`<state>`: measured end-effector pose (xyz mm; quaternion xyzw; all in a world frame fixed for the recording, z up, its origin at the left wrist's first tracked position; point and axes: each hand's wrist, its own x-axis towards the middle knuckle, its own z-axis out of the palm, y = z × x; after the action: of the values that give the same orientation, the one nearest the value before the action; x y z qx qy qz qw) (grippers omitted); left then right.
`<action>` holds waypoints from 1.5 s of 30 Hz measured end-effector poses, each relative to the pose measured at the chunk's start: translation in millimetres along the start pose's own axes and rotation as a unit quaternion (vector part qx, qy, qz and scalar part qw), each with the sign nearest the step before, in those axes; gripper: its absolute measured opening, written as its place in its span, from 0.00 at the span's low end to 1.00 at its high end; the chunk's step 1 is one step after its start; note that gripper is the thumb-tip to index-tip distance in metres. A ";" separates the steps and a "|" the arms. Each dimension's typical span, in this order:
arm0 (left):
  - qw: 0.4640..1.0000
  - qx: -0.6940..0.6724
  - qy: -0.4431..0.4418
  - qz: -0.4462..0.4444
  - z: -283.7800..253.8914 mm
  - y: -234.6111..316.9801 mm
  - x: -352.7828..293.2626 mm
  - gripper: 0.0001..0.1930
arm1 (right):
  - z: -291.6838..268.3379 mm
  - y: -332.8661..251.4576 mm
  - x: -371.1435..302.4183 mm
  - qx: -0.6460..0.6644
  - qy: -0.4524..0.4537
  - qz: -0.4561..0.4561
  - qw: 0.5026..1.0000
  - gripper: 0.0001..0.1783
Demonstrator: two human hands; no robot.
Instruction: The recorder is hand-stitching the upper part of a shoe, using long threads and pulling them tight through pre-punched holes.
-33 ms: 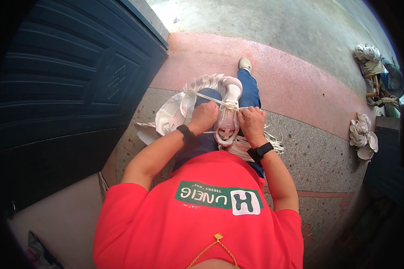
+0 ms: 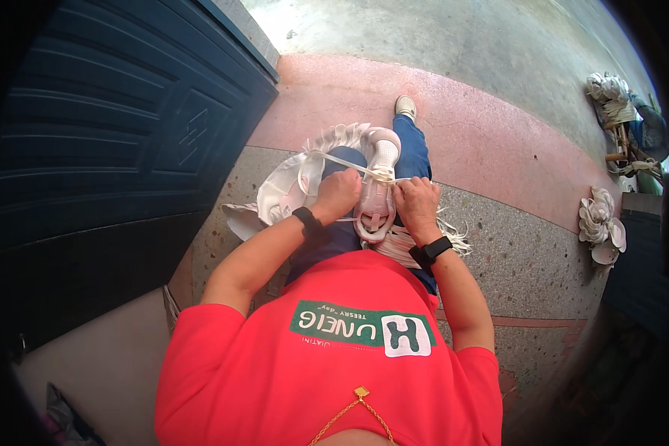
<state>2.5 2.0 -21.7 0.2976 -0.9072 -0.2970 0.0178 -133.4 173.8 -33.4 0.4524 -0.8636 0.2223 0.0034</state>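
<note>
Across my lap lies a pale pink and white sneaker (image 2: 383, 154), its toe pointing away from me and its opening towards my body. On its left side my left hand (image 2: 340, 195) is closed in a pinch on a cream shoelace (image 2: 342, 160). My right hand (image 2: 418, 202) also pinches the lace, close to the sneaker's right edge. Between the hands the lace crosses over the tongue area; the exact fingertip grip is partly hidden. White shoe uppers (image 2: 281, 183) are bunched over my left thigh, and a bundle of loose white laces (image 2: 457, 239) hangs by my right thigh.
A dark blue panelled door (image 2: 119, 111) stands at the left. More white shoe parts (image 2: 600, 223) hang in a cluster at the far right, with another bundle (image 2: 609, 93) beyond it. Below me is a speckled floor (image 2: 509, 245) with a pink band (image 2: 490, 123).
</note>
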 end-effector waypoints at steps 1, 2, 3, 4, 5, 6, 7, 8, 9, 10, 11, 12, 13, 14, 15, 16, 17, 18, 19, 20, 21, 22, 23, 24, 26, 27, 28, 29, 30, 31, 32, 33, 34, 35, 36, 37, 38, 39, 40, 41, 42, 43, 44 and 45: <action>1.000 0.013 0.001 0.004 -0.2 0.7 -0.2 0.13 | -1.6 -0.3 -0.2 -0.004 -0.014 0.005 1.000 0.07; 1.000 0.027 0.002 0.008 -0.5 1.5 -0.4 0.12 | -1.8 -0.5 0.0 -0.002 -0.010 0.003 1.000 0.08; 0.999 0.030 -0.010 0.013 -0.7 3.0 0.4 0.13 | -1.6 -0.3 0.0 -0.002 -0.005 0.002 1.000 0.08; 0.999 0.033 -0.021 0.017 -1.0 4.4 1.3 0.13 | -1.5 0.0 -0.2 -0.001 0.000 0.001 1.000 0.08; 0.999 0.036 -0.033 0.022 -1.2 6.0 2.1 0.14 | -1.7 -0.1 -1.4 -0.011 -0.003 -0.003 1.000 0.09; 0.998 0.046 -0.023 0.041 -2.8 7.9 3.4 0.15 | -3.3 -2.2 -0.6 -0.021 -0.006 -0.010 1.000 0.10; 0.997 0.055 -0.013 0.060 -4.2 10.0 3.8 0.16 | -4.8 -5.0 -0.6 -0.032 -0.010 -0.016 0.999 0.11; 0.995 0.064 -0.004 0.078 -5.1 12.4 3.7 0.16 | -7.1 -8.6 -3.6 -0.030 -0.028 -0.016 0.999 0.12; 0.992 0.098 0.006 0.082 -8.4 17.5 1.6 0.16 | -10.1 -12.4 -5.7 -0.033 -0.034 -0.024 0.999 0.11; 0.987 0.132 0.015 0.086 -12.5 24.3 -2.0 0.16 | -13.2 -15.6 -7.1 -0.036 -0.041 -0.031 0.998 0.10; 0.982 0.165 0.025 0.089 -13.6 29.0 -6.3 0.17 | -15.1 -17.5 -7.0 -0.039 -0.048 -0.039 0.997 0.10; 0.980 0.170 0.022 0.101 -9.1 30.2 -12.8 0.14 | -17.4 -19.1 -7.1 -0.027 -0.078 -0.021 0.996 0.08; 0.980 0.171 0.018 0.102 -3.8 26.0 -12.6 0.13 | -12.0 -15.4 -7.4 -0.017 -0.083 -0.009 0.996 0.08; 0.980 0.172 0.013 0.103 1.5 21.8 -12.2 0.12 | -1.7 -8.7 -7.3 -0.007 -0.087 0.002 0.996 0.08; 0.979 0.173 0.009 0.104 3.4 22.3 -10.6 0.11 | 4.4 -2.5 -6.8 0.003 -0.091 0.015 0.996 0.08; 0.975 0.189 0.017 0.118 3.7 21.1 -9.3 0.09 | 9.2 3.8 -8.5 0.027 -0.090 0.019 0.995 0.07; 0.970 0.204 0.025 0.132 2.9 18.9 -8.0 0.08 | 13.5 10.2 -10.5 0.051 -0.089 0.024 0.994 0.06; 0.964 0.222 0.034 0.145 -3.0 19.5 -5.3 0.07 | 15.7 11.4 -8.6 0.085 -0.076 0.029 0.993 0.06; 0.954 0.235 0.060 0.177 -6.7 22.8 -3.5 0.06 | 16.7 14.3 -6.7 0.118 -0.064 0.032 0.990 0.05; 0.942 0.248 0.085 0.210 -9.3 27.5 -2.3 0.05 | 17.6 16.2 -6.7 0.157 -0.042 0.039 0.986 0.05; 0.929 0.260 0.106 0.242 -12.4 33.4 -4.1 0.04 | 16.8 14.2 -8.9 0.175 -0.027 0.036 0.984 0.05; 0.916 0.285 0.105 0.263 -13.8 37.4 -2.6 0.03 | 16.8 12.2 -9.8 0.193 -0.011 0.033 0.981 0.06; 0.911 0.307 0.065 0.269 -15.6 40.5 -0.6 0.03 | 17.3 9.5 -10.5 0.211 0.004 0.030 0.977 0.07; 0.904 0.327 0.026 0.273 -15.9 43.8 1.3 0.03 | 14.6 9.0 -9.8 0.209 0.009 0.013 0.978 0.08; 0.889 0.363 -0.037 0.276 -15.0 45.6 5.8 0.06 | 10.0 7.3 -7.8 0.172 0.005 -0.044 0.984 0.12; 0.895 0.331 -0.052 0.295 -14.6 42.8 11.1 0.07 | 6.2 6.1 -7.2 0.137 -0.010 -0.061 0.989 0.11; 0.899 0.299 -0.067 0.312 -17.1 37.0 18.4 0.07 | 3.2 3.9 -5.3 0.104 -0.025 -0.079 0.991 0.11; 0.903 0.267 -0.082 0.327 -19.6 31.4 25.2 0.08 | 0.5 1.2 -2.8 0.070 -0.041 -0.098 0.992 0.11; 0.950 0.106 -0.059 0.288 -30.3 37.8 33.0 0.07 | 0.9 0.8 -1.2 0.031 -0.039 -0.108 0.993 0.08; 0.969 -0.058 -0.037 0.237 -50.0 52.5 39.1 0.07 | 0.5 1.9 2.0 0.006 -0.054 -0.113 0.992 0.07; 0.960 -0.220 -0.016 0.175 -67.6 65.3 43.2 0.07 | -1.7 2.6 4.6 -0.018 -0.073 -0.116 0.990 0.07; 0.890 -0.446 -0.036 0.083 -81.9 70.8 46.3 0.08 | -3.6 2.7 5.5 -0.042 -0.091 -0.123 0.987 0.06; 0.853 -0.515 -0.070 0.057 -99.7 79.7 49.2 0.09 | -5.7 4.8 4.6 -0.034 -0.091 -0.116 0.989 0.06; 0.809 -0.578 -0.097 0.033 -113.3 83.3 49.8 0.09 | -7.7 4.4 6.5 -0.027 -0.087 -0.114 0.989 0.05; 0.857 -0.502 -0.115 0.008 -113.7 76.5 49.5 0.10 | -9.5 2.1 11.2 -0.020 -0.082 -0.117 0.990 0.05; 0.896 -0.422 -0.135 -0.017 -107.0 64.7 49.4 0.10 | -9.7 0.9 13.4 -0.014 -0.076 -0.116 0.990 0.04; 0.928 -0.337 -0.155 -0.043 -100.3 53.9 48.8 0.11 | -7.9 -0.1 12.6 0.019 -0.055 -0.115 0.992 0.03; 0.952 -0.280 -0.121 0.013 -90.0 46.4 45.2 0.11 | -11.0 -7.9 7.9 0.071 -0.034 -0.161 0.984 0.02; 0.970 -0.220 -0.085 0.066 -77.3 40.7 38.5 0.11 | -18.8 -22.7 1.2 0.123 -0.014 -0.207 0.970 0.02; 0.974 -0.196 -0.085 0.080 -63.9 34.9 34.1 0.11 | -29.4 -36.4 -12.0 0.153 -0.042 -0.255 0.954 0.03; 0.977 -0.172 -0.085 0.092 -50.2 29.1 29.7 0.10 | -39.9 -49.9 -25.0 0.185 -0.073 -0.300 0.933 0.03; 0.980 -0.147 -0.084 0.107 -39.6 26.7 26.5 0.09 | -43.5 -48.8 -26.8 0.194 -0.127 -0.287 0.930 0.05; 0.980 -0.116 -0.101 0.123 -29.8 23.3 22.4 0.09 | -46.4 -48.2 -31.3 0.204 -0.181 -0.269 0.924 0.07; 0.980 -0.083 -0.116 0.140 -25.4 24.3 19.7 0.09 | -49.2 -47.6 -35.8 0.211 -0.231 -0.249 0.917 0.09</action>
<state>-21.2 -6.6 9.7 0.1285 -0.9080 -0.3982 -0.0215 -84.5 197.3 21.6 0.6820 -0.6329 0.2803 -0.2362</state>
